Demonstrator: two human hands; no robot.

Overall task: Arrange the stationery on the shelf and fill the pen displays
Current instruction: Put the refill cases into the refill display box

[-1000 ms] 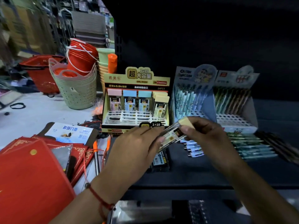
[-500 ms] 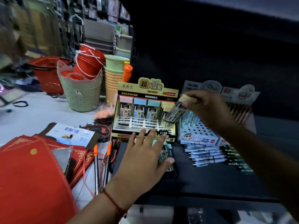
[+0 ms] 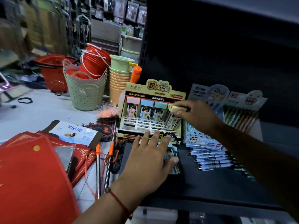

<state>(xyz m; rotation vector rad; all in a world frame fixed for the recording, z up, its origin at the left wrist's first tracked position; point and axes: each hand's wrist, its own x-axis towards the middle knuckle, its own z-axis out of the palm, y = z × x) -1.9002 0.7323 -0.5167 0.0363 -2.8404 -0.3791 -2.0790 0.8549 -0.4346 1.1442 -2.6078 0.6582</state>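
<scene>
A yellow cardboard display box (image 3: 154,92) of pencil-lead cases stands on the dark shelf (image 3: 210,183). My right hand (image 3: 194,115) pinches a lead case with a cream cap (image 3: 177,109) at the box's rightmost slot. My left hand (image 3: 150,160) lies flat, fingers spread, on a few loose lead cases (image 3: 172,156) in front of the box. To the right stand two pen displays (image 3: 210,97), with several blue pens (image 3: 212,159) lying loose on the shelf before them.
Red envelopes (image 3: 32,167) and a printed card (image 3: 76,133) cover the white counter at left. Two metal rods with orange tips (image 3: 103,165) lie beside the shelf. Stacked baskets (image 3: 85,96), red buckets (image 3: 93,62) and cups (image 3: 119,78) stand behind.
My right hand carried the cream-capped lead case from mid-air up to the display box's right slot. My left hand let go of it and dropped flat onto the loose cases.
</scene>
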